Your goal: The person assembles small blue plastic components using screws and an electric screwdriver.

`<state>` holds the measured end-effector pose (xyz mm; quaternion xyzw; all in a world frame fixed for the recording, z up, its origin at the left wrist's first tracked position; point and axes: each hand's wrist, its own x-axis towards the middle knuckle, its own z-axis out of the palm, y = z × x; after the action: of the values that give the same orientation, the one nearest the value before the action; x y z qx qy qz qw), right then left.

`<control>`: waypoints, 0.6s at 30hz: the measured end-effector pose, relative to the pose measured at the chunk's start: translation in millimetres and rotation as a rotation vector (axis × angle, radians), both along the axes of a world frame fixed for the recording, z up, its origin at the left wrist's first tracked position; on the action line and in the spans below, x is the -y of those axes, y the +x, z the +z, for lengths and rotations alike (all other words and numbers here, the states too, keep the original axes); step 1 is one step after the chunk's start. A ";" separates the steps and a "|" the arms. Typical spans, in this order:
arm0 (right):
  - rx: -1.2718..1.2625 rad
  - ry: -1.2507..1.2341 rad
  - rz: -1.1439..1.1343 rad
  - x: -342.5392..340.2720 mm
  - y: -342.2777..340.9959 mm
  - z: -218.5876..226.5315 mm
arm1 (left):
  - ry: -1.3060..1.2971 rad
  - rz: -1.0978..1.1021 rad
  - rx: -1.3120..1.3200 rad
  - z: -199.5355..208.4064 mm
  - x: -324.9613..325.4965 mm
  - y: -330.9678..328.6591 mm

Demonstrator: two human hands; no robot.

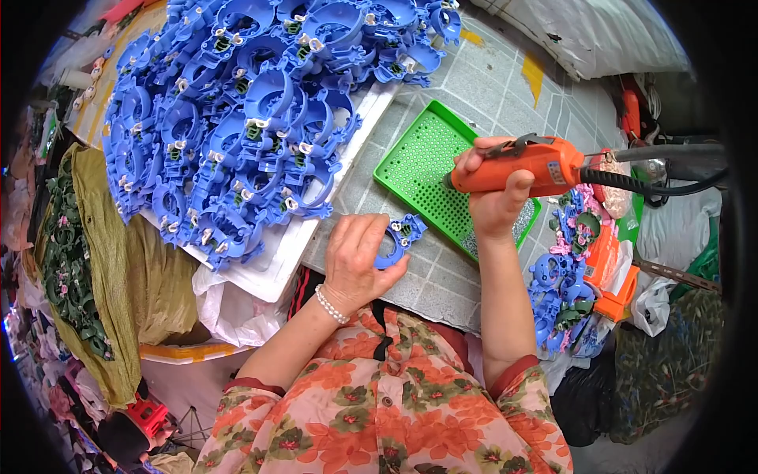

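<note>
My left hand (354,257) is closed on a blue ring-shaped plastic part (399,239), which carries small white and dark green pieces on its far side. It is held low over the grey tiled-pattern table. In my right hand (497,197) is an orange electric screwdriver (517,167), a cable running off to the right. The screwdriver's tip points left, over a green perforated tray (433,118). Small silvery bits, too small to make out singly, lie in the tray's near right end, partly hidden by my right wrist.
A large heap of similar blue parts (268,95) fills a white board (292,265) at the left. On the right sit a pile of blue, pink and green plastic pieces (557,276) and an orange basket (616,292). A sack of dark green parts (71,253) stands far left.
</note>
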<state>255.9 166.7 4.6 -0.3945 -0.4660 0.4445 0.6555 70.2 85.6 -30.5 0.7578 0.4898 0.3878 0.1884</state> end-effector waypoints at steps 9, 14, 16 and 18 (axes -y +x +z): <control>-0.063 0.062 0.004 5.7 6.5 8.6 | -0.009 -0.005 0.012 -0.9 0.6 -0.2; -0.149 0.112 0.133 24.0 2.1 23.2 | 0.000 -0.006 0.017 -1.6 -0.3 -1.8; -0.211 0.115 0.227 35.3 -3.7 28.0 | -0.010 0.000 0.019 -0.8 -0.3 -1.9; -0.194 0.109 0.270 48.0 -11.2 31.0 | -0.011 -0.008 0.012 -1.5 -0.6 -1.8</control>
<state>244.7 118.7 35.6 -0.2475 -0.4726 0.5388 0.6520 68.4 86.2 -32.0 0.7563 0.4877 0.3890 0.1972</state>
